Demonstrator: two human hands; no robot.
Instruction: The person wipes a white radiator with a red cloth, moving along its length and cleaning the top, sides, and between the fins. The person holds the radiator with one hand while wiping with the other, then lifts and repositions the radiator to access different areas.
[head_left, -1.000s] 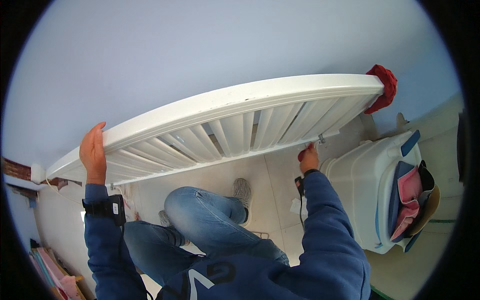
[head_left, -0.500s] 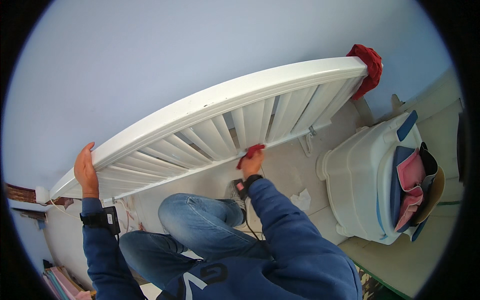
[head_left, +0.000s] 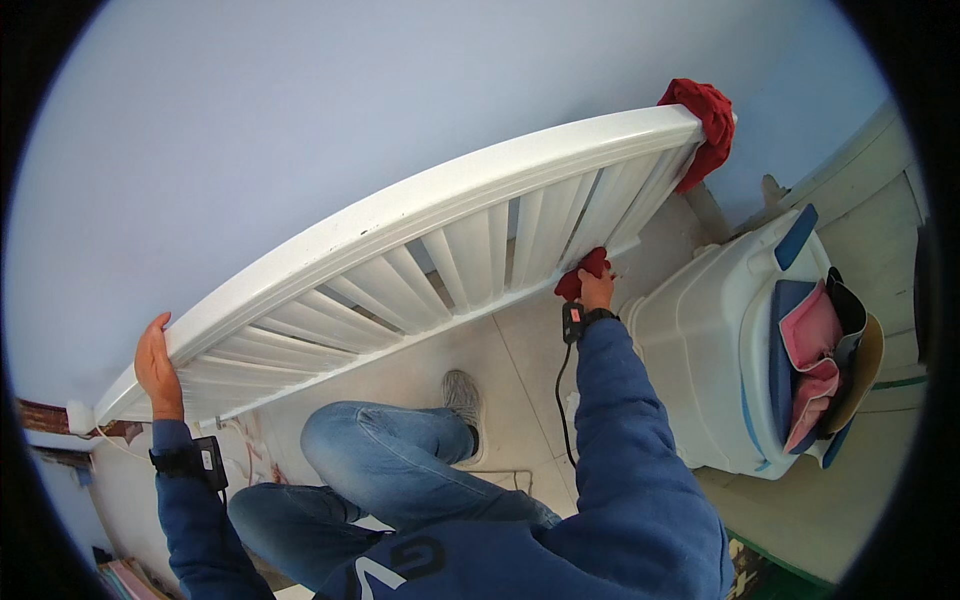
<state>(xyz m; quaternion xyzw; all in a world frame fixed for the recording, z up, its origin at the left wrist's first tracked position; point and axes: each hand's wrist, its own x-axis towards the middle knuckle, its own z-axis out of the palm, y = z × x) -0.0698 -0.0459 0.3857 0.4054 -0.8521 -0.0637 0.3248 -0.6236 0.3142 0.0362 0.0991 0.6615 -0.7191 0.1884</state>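
Observation:
A long white slatted radiator (head_left: 400,205) stands along the wall, its thick top rail bowed by the lens. My left hand (head_left: 157,372) rests over the rail near its left end, fingers stretched out and holding nothing. Low at the slats' right part, my right hand (head_left: 598,288) is closed on a dark red cloth (head_left: 580,276), which is pressed against the lower edge. Part of the cloth is hidden by the fingers. A larger red cloth (head_left: 708,115) hangs bunched over the rail's right end.
To the right stands a white plastic bin (head_left: 690,350) with pink and blue pieces (head_left: 812,340) in it. My shoe (head_left: 462,400) is on the tiled floor close to the radiator. A black cable (head_left: 562,400) hangs from my right wrist device. Thin pipes (head_left: 243,440) run below the left end.
My right hand has moved right along the lower edge with the red cloth. My left hand stays on the rail. The view has shifted slightly.

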